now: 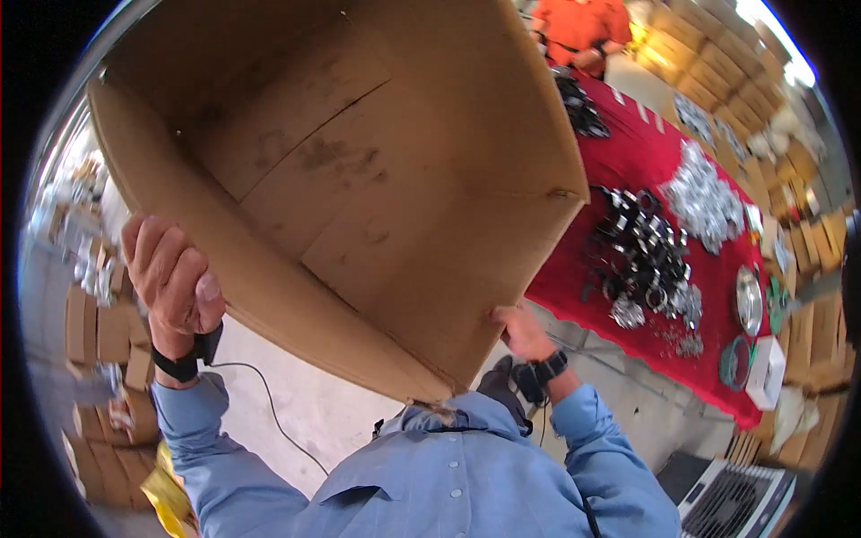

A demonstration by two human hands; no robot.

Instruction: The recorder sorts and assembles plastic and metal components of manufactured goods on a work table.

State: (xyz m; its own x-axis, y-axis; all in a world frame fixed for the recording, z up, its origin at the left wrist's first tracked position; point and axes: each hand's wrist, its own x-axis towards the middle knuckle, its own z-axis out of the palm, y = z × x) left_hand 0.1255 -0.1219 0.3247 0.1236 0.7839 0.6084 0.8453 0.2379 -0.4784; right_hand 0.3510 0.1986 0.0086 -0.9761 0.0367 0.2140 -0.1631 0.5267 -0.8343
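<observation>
In the head view, the box (359, 161) spans upper left to centre, opening toward us; our right hand (527, 334) clamps fingers on it, likely for balance; our left hand (175, 280) curls alongside, grip unclear.

Black parts (639, 253) and silvery pieces (704, 197) cover a red-draped table (623, 157).

One left hand (175, 282), one right hand (527, 334), one carton (296, 161) between them! Beyond the right hand: one red-covered table (628, 157), one metal dish (759, 303), one white box (768, 372), one orange-clad person (578, 25)!
</observation>
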